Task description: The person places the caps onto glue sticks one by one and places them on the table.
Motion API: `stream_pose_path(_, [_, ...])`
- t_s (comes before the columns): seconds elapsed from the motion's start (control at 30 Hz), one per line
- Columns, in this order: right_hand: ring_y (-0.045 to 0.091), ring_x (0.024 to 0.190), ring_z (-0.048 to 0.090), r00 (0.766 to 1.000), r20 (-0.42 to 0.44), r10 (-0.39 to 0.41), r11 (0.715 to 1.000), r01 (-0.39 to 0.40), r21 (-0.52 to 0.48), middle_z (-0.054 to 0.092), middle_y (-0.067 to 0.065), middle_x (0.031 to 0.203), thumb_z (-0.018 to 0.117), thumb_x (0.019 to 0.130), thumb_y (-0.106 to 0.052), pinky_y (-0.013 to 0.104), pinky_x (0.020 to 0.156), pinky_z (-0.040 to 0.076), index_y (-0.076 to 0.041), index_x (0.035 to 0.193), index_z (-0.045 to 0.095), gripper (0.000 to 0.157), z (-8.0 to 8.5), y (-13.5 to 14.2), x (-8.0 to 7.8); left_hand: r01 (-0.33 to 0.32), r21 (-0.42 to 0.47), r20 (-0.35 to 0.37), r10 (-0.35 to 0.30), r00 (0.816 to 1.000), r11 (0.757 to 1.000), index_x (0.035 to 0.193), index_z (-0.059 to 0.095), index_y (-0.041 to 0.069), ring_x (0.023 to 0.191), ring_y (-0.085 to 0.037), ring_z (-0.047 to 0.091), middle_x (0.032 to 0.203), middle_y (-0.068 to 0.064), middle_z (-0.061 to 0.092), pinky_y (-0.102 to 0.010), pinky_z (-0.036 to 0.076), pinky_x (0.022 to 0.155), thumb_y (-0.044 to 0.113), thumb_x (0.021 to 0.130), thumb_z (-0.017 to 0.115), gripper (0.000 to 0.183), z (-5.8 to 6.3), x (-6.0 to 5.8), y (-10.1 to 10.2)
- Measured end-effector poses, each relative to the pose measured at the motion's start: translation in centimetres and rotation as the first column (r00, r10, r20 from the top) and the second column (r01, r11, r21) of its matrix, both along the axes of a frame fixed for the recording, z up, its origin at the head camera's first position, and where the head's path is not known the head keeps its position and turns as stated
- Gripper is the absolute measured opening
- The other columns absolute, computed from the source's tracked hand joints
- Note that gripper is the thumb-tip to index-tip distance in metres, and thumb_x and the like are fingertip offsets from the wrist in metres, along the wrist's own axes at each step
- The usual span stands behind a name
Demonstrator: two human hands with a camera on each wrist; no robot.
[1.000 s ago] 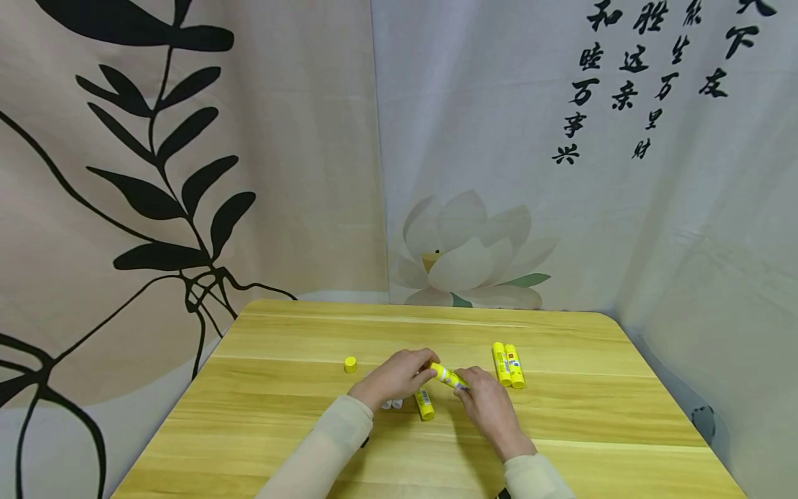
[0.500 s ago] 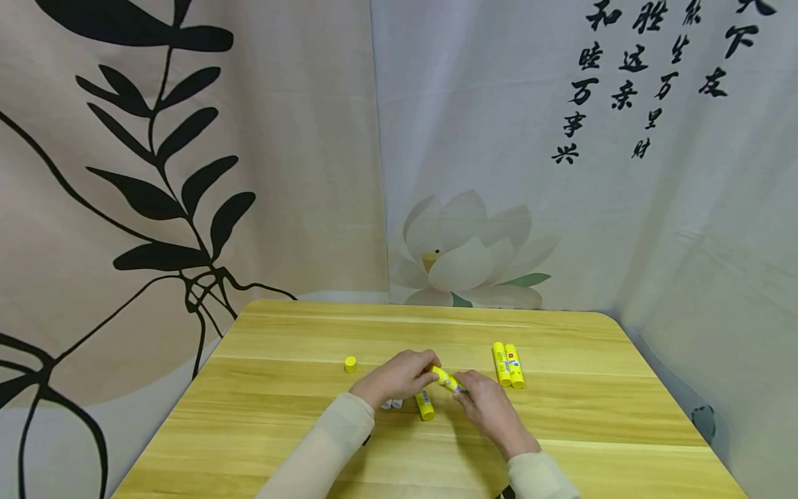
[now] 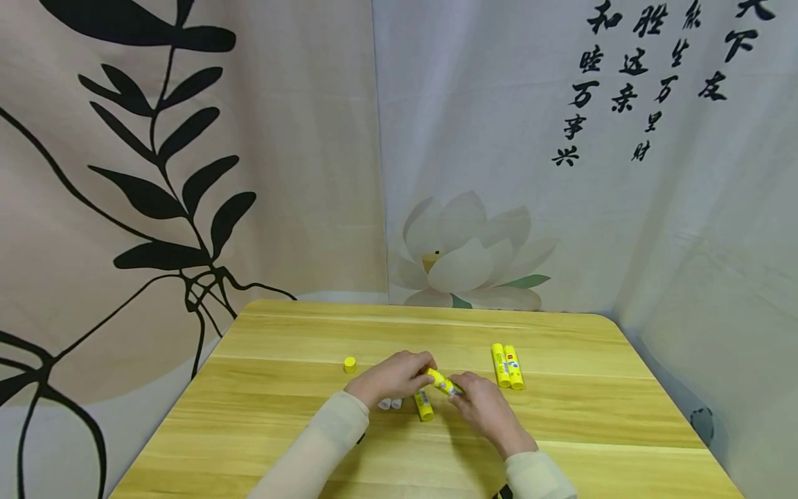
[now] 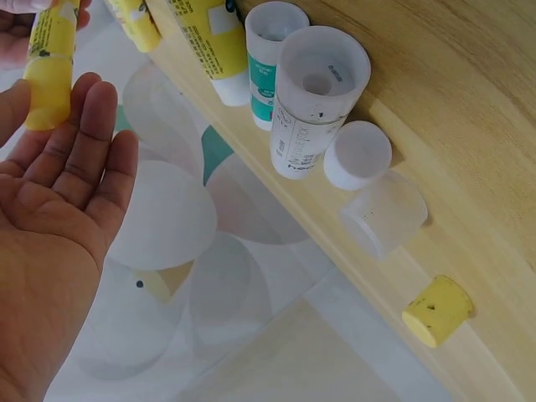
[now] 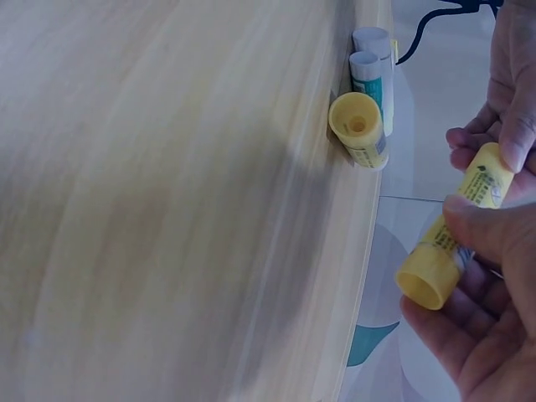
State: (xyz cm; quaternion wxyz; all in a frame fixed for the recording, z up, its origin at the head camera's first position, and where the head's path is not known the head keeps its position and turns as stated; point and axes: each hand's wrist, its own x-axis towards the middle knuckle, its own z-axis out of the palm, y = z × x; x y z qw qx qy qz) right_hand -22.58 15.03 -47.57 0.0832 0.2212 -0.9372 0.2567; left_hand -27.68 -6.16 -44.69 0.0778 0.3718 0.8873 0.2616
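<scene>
Pinching the yellow glue stick [image 3: 444,382] toward opposite ends, left hand [image 3: 395,376] and right hand [image 3: 488,410] have fingers [image 5: 441,333] closed on seemingly light, stiff, smooth plastic, best gripped there.

Wears a plain, pale cream left sleeve [image 3: 318,443] and a matching right sleeve [image 3: 539,475]. Shows a small black piece [image 3: 361,438] beside the left, toward the right edge of the table [image 3: 623,409], another beside the right. Bares left hand [image 3: 394,376] and right hand [image 3: 489,412].

A wooden table [image 3: 598,409] carries yellow glue sticks [image 3: 501,365], white tubes [image 4: 306,138] and caps [image 4: 436,311].
</scene>
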Motion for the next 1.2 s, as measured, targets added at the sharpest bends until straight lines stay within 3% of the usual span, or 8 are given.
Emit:
stream_pose_path(0.13, [0.015,0.081,0.062,1.000,0.027,-0.013,1.000,0.013,0.004,0.068,0.006,0.099,0.075,0.088,-0.007,0.033,0.069,0.052,-0.003,0.112,0.070,0.025,0.1,0.0,-0.1,-0.008,-0.012,-0.008,0.008,1.000,1.000,0.112,0.061,0.011,0.062,-0.003,0.048,0.079,0.012,0.056,-0.019,0.046,0.059,0.021,0.101,0.059,0.015,0.0,0.1,0.0])
stream_pose_path(0.47, [0.011,0.077,0.057,0.998,0.064,-0.012,1.000,0.013,-0.020,0.067,0.004,0.096,0.073,0.089,-0.009,0.028,0.065,0.050,-0.003,0.112,0.070,0.024,0.4,0.3,-0.2,-0.070,-0.085,-0.146,0.057,0.988,0.994,0.120,0.067,0.012,0.074,0.001,0.055,0.093,0.010,0.066,-0.020,0.049,0.069,0.029,0.101,0.059,0.027,0.3,0.1,0.2])
stream_pose_path(0.7, [0.012,0.078,0.059,0.998,0.062,-0.023,0.999,0.025,-0.028,0.068,0.005,0.096,0.074,0.088,-0.010,0.030,0.066,0.051,-0.003,0.112,0.071,0.024,0.5,0.6,-0.2,-0.108,-0.115,-0.185,0.085,0.979,0.987,0.120,0.069,0.011,0.080,-0.001,0.058,0.097,0.007,0.069,-0.023,0.051,0.073,0.032,0.099,0.062,0.030,0.4,0.1,0.1])
stream_pose_path(0.9, [0.011,0.077,0.057,0.991,0.118,-0.070,0.995,0.078,-0.063,0.067,0.004,0.096,0.073,0.090,-0.009,0.033,0.068,0.051,-0.003,0.112,0.071,0.023,0.4,0.9,-0.3,-0.111,-0.106,-0.196,0.089,0.977,0.988,0.117,0.071,0.010,0.077,-0.001,0.057,0.095,0.007,0.069,-0.022,0.051,0.072,0.031,0.099,0.063,0.029,0.0,0.0,0.0])
stream_pose_path(1.2, [0.012,0.076,0.056,0.978,0.124,-0.170,0.981,0.179,-0.070,0.068,0.006,0.100,0.074,0.089,-0.013,0.034,0.068,0.050,-0.003,0.112,0.070,0.026,0.4,1.4,-0.6,-0.116,-0.137,-0.227,0.082,0.970,0.984,0.112,0.072,0.014,0.082,-0.003,0.060,0.097,0.007,0.069,-0.024,0.052,0.076,0.031,0.098,0.064,0.024,0.0,0.1,-0.2])
